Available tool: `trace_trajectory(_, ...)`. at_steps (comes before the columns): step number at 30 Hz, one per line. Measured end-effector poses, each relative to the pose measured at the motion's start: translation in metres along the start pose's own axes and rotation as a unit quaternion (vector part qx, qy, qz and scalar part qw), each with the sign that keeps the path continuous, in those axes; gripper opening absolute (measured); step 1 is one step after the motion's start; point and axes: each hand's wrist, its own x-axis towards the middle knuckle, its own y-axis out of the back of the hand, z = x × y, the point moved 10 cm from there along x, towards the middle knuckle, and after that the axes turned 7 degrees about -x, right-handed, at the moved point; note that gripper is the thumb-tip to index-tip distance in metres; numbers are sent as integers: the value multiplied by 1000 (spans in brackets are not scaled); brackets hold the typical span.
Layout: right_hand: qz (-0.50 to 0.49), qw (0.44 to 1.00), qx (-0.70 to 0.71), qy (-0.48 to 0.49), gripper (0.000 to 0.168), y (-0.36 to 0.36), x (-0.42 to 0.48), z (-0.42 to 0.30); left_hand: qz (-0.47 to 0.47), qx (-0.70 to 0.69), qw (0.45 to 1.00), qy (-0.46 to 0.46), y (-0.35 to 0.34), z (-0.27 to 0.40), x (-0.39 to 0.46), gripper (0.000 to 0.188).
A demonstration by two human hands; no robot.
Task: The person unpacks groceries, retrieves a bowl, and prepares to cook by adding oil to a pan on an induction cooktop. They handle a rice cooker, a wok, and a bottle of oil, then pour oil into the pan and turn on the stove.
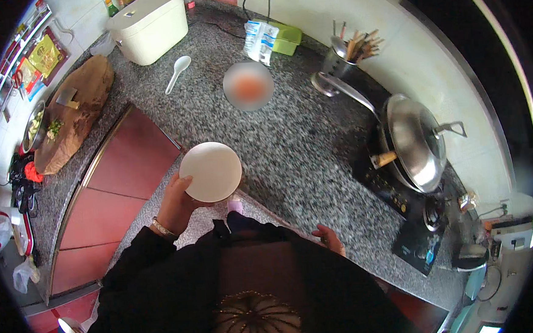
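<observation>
My left hand (177, 204) grips a white bowl (210, 172) by its rim, thumb on the inside, near the counter's front edge; the bowl looks empty. My right hand (330, 240) holds nothing and rests low at the counter's edge, fingers loosely apart. Beyond the bowl, a white soup spoon (179, 74) lies on the granite counter (265, 143). Farther back is a round, blurred item (248, 86) with an orange-red middle; what it is cannot be told.
At right, a lidded metal wok (414, 143) stands on the black stove (378, 196), near a utensil holder (340, 61). At left, a cleaver (67, 98) and chopped greens (54, 129) lie on a wooden board (92, 85). A cream bin (153, 31) and green box (288, 39) stand behind.
</observation>
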Motion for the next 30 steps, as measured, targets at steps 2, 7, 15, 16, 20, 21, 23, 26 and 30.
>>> trace_trajectory(2,2,1000,6,0,49,-18,37,-6,-28,15,1000,-1,5,23,28,63)
trace_trajectory(7,-4,995,93,45,51,-66,127,-73,-26,-27,999,-6,45,69,89,53)
trace_trajectory(15,59,997,43,34,49,-111,183,-164,-31,-90,995,33,87,114,180,51)
trace_trajectory(16,61,996,54,29,48,-119,186,-154,-47,-86,994,41,91,122,190,51)
trace_trajectory(20,61,976,188,-87,41,-170,188,-131,-86,-59,993,53,121,155,227,50)
trace_trajectory(21,57,961,237,-127,39,-186,187,-131,-94,-51,993,55,126,164,237,49)
trace_trajectory(23,86,942,283,-158,34,-218,188,-142,-94,-47,990,89,139,178,253,47)
trace_trajectory(26,132,981,119,-83,31,-235,201,-224,-83,-11,987,134,172,181,282,45)
trace_trajectory(30,156,982,-16,-109,33,-256,216,-265,-96,-36,983,149,198,190,302,46)
